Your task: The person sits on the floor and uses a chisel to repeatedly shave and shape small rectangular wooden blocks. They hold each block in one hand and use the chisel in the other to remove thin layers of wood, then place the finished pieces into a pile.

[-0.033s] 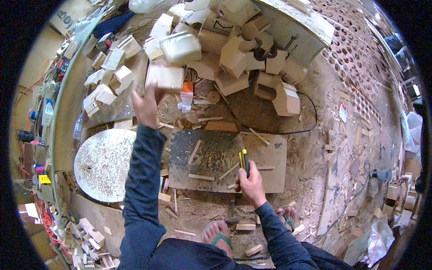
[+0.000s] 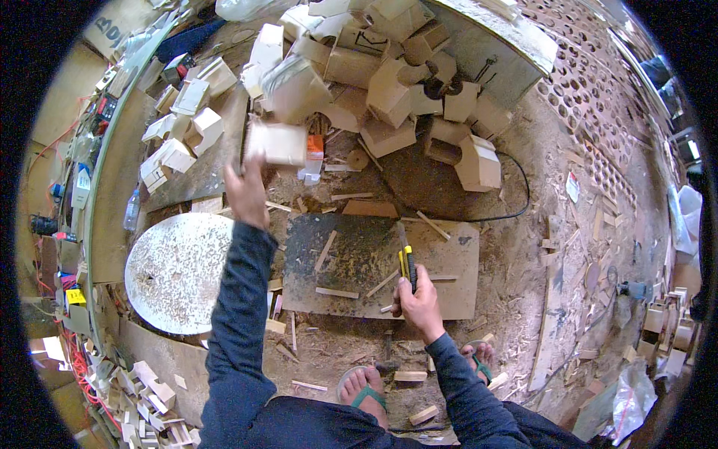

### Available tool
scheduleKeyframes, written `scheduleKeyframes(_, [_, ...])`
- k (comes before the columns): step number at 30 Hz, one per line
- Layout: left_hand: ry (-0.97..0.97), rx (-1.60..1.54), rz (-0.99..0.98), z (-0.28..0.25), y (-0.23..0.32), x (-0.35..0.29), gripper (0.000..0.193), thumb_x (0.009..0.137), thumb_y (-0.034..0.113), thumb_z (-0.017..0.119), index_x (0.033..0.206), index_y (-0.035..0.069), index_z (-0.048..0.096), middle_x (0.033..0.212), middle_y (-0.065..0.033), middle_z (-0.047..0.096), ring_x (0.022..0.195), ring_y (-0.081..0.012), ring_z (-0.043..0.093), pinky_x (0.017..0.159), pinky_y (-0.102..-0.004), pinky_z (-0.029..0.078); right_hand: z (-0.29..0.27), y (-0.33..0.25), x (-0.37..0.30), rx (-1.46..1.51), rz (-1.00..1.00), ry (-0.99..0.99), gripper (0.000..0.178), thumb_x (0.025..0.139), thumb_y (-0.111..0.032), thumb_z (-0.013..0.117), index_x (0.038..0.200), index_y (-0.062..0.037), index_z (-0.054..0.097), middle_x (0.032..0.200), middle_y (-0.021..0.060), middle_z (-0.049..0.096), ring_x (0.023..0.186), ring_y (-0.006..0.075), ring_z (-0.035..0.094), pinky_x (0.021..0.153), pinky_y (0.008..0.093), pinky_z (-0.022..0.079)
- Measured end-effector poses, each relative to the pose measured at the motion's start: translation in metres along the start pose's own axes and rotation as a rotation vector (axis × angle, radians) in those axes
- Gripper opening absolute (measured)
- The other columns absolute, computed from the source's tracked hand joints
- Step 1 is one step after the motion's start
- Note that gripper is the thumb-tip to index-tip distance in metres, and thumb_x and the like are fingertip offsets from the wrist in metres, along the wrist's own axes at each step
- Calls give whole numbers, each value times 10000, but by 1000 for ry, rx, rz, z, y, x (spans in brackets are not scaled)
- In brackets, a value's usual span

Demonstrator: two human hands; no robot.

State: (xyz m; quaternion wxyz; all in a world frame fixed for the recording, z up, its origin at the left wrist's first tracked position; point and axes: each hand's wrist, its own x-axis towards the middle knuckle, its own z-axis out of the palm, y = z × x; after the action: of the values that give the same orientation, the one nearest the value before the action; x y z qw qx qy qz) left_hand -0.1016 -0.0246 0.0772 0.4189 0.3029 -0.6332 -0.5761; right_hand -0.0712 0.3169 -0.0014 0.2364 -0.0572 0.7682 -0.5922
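My left hand (image 2: 247, 196) reaches toward the pile, its fingertips at the near left corner of a pale wooden block (image 2: 278, 144). Motion smears both the fingers and the block, but they seem to grip that corner. Just beyond it, another wooden block (image 2: 298, 88) is blurred and tilted against the heap. In my right hand (image 2: 420, 305) is a yellow and black utility knife (image 2: 407, 268), its tip pointing away from me. Below the knife lies a flat board (image 2: 321, 288) with a dark worn patch and several thin wood strips on it.
Hollow wooden blocks (image 2: 389, 93) are heaped at the far side, with more (image 2: 179, 153) at the left. A white speckled oval board (image 2: 176, 273) lies beside my left forearm. A black cable (image 2: 523, 202) loops at the right. Shavings and offcuts litter the floor around my sandalled feet.
My left hand and the wooden block at its fingertips have come slightly toward me. The block beyond has tipped and shifted. My right hand keeps the knife almost still.
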Motion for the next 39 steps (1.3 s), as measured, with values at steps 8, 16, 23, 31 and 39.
scheduleKeyframes(8, [88, -24, -908, -79, -25, -179, 503, 911, 362, 616, 1253, 36, 444, 1069, -94, 511, 918, -185, 535, 714, -317, 493, 7, 6, 2, -29, -4, -72, 114, 959, -136, 472, 971, -38, 415, 637, 33, 514, 486, 126, 562, 435, 283, 488])
scheduleKeyframes(16, [-476, 1143, 414, -77, 0, -109, 847, 732, 458, 747, 1353, 11, 385, 1241, -249, 525, 1096, -386, 552, 918, -450, 459, 50, 11, -4, -151, 128, -269, 378, 888, -305, 525, 1069, 22, 471, 886, 313, 611, 839, 468, 609, 721, 528, 476])
scheduleKeyframes(23, [-601, 1251, -115, -59, -9, -72, 694, 758, 592, 654, 1095, -12, 599, 1018, -262, 644, 959, -405, 626, 836, -449, 497, 105, 4, 6, -266, 111, -322, 258, 919, -180, 470, 1003, 63, 467, 688, 195, 607, 521, 261, 646, 504, 399, 518])
scheduleKeyframes(31, [-492, 907, -91, -60, -38, -97, 639, 874, 508, 573, 1212, -25, 471, 1103, -287, 599, 1015, -458, 575, 885, -468, 447, 93, -3, -37, -285, 36, -88, 312, 914, -193, 477, 1109, 40, 409, 720, 269, 621, 676, 442, 635, 623, 512, 501])
scheduleKeyframes(39, [-409, 1200, 26, -55, -53, -99, 744, 910, 636, 361, 1213, -40, 434, 1048, -341, 583, 972, -493, 566, 820, -521, 437, 131, -28, 13, -188, -40, -169, 256, 840, -137, 506, 952, 89, 464, 677, 306, 592, 654, 471, 619, 615, 523, 490])
